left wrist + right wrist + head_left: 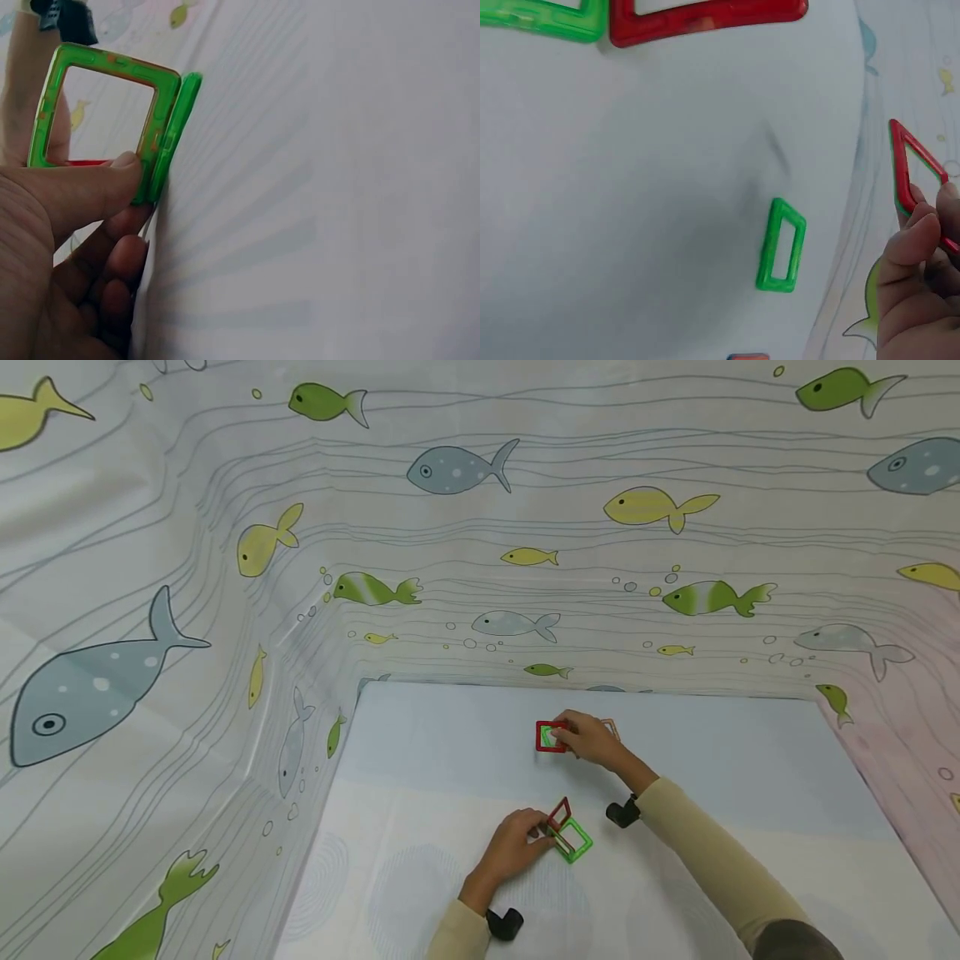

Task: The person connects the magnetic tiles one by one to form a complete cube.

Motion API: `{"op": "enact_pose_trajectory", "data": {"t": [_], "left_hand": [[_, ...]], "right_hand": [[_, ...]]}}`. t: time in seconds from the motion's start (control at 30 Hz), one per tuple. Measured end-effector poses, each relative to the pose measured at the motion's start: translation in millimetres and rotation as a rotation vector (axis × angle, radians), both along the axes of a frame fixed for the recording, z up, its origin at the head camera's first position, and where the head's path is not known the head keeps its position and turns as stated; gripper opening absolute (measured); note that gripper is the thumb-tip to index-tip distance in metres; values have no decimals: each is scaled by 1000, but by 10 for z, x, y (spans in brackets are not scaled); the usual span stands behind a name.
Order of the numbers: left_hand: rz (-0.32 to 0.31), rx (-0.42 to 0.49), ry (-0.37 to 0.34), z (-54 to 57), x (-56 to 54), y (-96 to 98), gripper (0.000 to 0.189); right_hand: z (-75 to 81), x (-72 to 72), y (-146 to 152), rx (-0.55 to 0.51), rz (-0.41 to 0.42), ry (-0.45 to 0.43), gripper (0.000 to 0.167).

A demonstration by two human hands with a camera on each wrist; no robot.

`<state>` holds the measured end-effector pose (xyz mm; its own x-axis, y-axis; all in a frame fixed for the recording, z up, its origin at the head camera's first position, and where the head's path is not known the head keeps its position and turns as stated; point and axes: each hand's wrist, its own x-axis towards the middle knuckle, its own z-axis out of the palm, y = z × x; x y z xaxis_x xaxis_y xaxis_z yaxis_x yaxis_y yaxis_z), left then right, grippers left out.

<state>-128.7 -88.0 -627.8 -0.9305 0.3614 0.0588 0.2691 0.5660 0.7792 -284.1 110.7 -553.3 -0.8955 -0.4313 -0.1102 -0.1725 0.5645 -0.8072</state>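
Note:
My left hand pinches an upright green square frame tile, the thumb lying across its lower side in the left wrist view. A second green square tile lies flat against it on the table, and a red square tile stands at the same cluster. Farther back, my right hand holds a red square frame tile raised above the table by its right side. Green edging shows along this red tile in the right wrist view; whether it is a second tile I cannot tell.
A small green tile lies flat on the white table near the right hand. An orange tile sits behind that hand, mostly hidden. Fish-printed sheeting rises at the table's back and sides.

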Motion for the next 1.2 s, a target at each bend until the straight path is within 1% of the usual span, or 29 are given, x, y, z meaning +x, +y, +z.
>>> {"op": "enact_pose_trajectory", "data": {"t": [0.1,0.17,0.23,0.4,0.5,0.63,0.73,0.87,0.97,1.1,1.2], "left_hand": [[-3,-6,8,-24,-2,2,16],[-4,-3,19,-32,-3,3,16],[-2,-1,30,-35,-7,4,16],[1,-12,60,-29,-16,7,18],[1,-21,72,-28,-16,8,18],[4,-14,86,-22,-15,9,17],[3,-9,96,-19,-16,12,17],[12,-8,103,-27,-23,17,17],[27,-13,100,-42,-29,21,18],[38,-20,85,-55,-31,23,19],[36,-22,96,-58,-28,25,19]], "right_hand": [[-25,78,99,-41,-24,29,27],[-37,127,165,-51,-37,60,30],[-35,185,225,-47,-69,81,30],[-50,357,375,-34,-173,83,34],[-52,481,458,-14,-208,108,31],[-70,649,552,-10,-221,179,27],[-102,783,601,7,-261,232,21],[-153,967,618,30,-336,290,17],[-192,1093,595,25,-364,328,14],[-253,1221,546,-6,-372,381,9],[-307,1275,507,-36,-365,419,7]]}}
